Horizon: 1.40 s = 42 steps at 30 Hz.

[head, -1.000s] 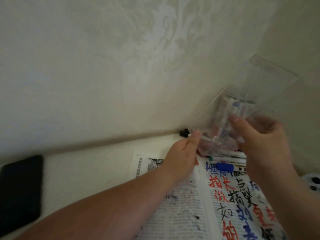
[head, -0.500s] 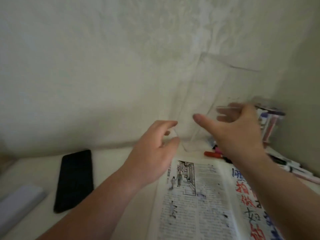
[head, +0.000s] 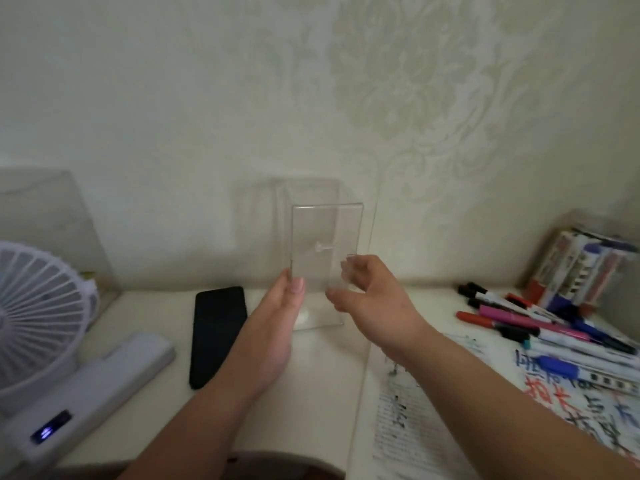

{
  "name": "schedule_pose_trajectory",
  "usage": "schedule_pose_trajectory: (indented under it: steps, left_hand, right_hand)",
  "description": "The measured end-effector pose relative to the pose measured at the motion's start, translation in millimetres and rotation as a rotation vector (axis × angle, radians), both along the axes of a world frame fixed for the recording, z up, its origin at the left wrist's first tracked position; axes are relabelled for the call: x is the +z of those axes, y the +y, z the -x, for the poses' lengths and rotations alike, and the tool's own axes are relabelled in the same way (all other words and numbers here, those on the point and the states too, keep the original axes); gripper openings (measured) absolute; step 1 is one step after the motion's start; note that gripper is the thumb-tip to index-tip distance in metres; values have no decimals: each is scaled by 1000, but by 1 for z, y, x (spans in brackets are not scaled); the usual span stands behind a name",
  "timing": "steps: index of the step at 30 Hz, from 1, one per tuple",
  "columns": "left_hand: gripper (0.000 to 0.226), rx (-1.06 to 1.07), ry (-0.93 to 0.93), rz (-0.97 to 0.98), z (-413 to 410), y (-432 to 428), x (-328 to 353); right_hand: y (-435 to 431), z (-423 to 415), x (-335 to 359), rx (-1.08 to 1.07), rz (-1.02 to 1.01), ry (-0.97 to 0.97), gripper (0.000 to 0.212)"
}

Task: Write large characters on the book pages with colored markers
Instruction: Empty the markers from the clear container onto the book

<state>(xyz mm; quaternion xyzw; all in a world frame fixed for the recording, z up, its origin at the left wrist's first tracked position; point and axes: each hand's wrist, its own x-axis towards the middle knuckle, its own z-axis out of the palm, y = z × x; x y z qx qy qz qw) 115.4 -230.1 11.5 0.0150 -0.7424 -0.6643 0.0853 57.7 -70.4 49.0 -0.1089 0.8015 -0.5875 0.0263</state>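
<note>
**Case in both hands, no marker taken up**

Both of my hands are busy with the clear plastic case (head: 325, 230), which stands upright on the desk (head: 322, 393) close to the wall. My left hand (head: 285, 299) pinches its left edge between thumb and fingers. My right hand (head: 370, 296) curls round the right edge, fingertips showing through the plastic. Neither holds a marker.

As for the writing, the right-hand page (head: 575, 407) of the open book (head: 408, 434) is already crowded with big red, blue and black characters. The left-hand page (head: 398, 455) carries printed text and only a few stray ink marks (I judge that side is what is left). So 1 page looks done and 1 barely begun.

The loose markers (head: 512, 317) lie just beyond the book's top edge on my right. A blue marker (head: 561, 368) rests on the written page, and a marker pack (head: 578, 261) leans against the wall behind them. On my left are a black phone (head: 218, 334), a white desk fan (head: 38, 306) and a white box with a lit blue display (head: 86, 386).

The case itself is the obstacle: until I set it down, I have no free hand for a marker.
</note>
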Motion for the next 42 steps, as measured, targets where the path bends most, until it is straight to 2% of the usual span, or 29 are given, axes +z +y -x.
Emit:
schedule_pose_trajectory:
  steps: [2,3,5,7,8,9,12,14,17,18,21,23,25,27,30,32,36,38,40,41,42]
  left_hand:
    - [90,100,46,24,-3,6,7]
    - [83,202,96,49,-7,12,11]
    - [51,413,445,190,-19,27,27]
    - [29,353,767,332,-22,49,40]
    - [24,231,810,335,-16,68,43]
    - [23,127,767,309,-10,82,48]
    - [24,-98,419,206,30,140,59]
    - [28,-184,267,307,67,181,55]
    - [31,-293,230,464,104,237,51]
    - [31,-321,214,478,111,253,51]
    - [25,-339,167,448,121,287,49]
    - [22,-357,172,428,125,298,41]
    - [22,-376,173,422,129,300,33]
    - [21,-372,161,414,135,295,29]
    - [22,-336,145,389,145,282,31]
    - [21,-308,121,327,152,271,33]
    - [34,-330,27,99,148,255,43]
    - [63,-385,-73,-88,144,248,47]
    - [95,-479,-184,-309,139,241,49]
    - [96,-548,-238,-418,137,237,48]
    - [88,-622,-280,-496,134,233,49]
  right_hand:
    - [9,1,4,48,-59,-9,49]
    - [17,1,8,54,-96,4,51]
    - [39,3,17,6,-194,56,57]
    - [66,8,26,-120,-224,115,51]
    - [88,10,31,-198,-219,137,45]
    - [103,13,34,-250,-216,151,42]
    - [160,20,42,-423,-221,157,38]
    - [203,23,43,-560,-172,159,37]
    - [258,27,44,-790,-87,182,41]
    - [272,32,41,-855,-72,182,53]
    - [297,56,31,-940,-125,208,109]
    - [301,71,25,-916,-232,264,119]
    - [300,86,22,-869,-359,296,111]
    - [298,99,23,-866,-416,306,90]
    - [300,109,31,-931,-364,341,54]
    - [302,104,36,-948,-298,381,51]
    - [297,71,57,-976,-23,494,54]
    - [294,49,69,-971,163,483,53]
    - [291,28,77,-912,422,373,51]
    - [287,19,77,-858,509,285,50]
    - [281,10,73,-797,546,207,50]
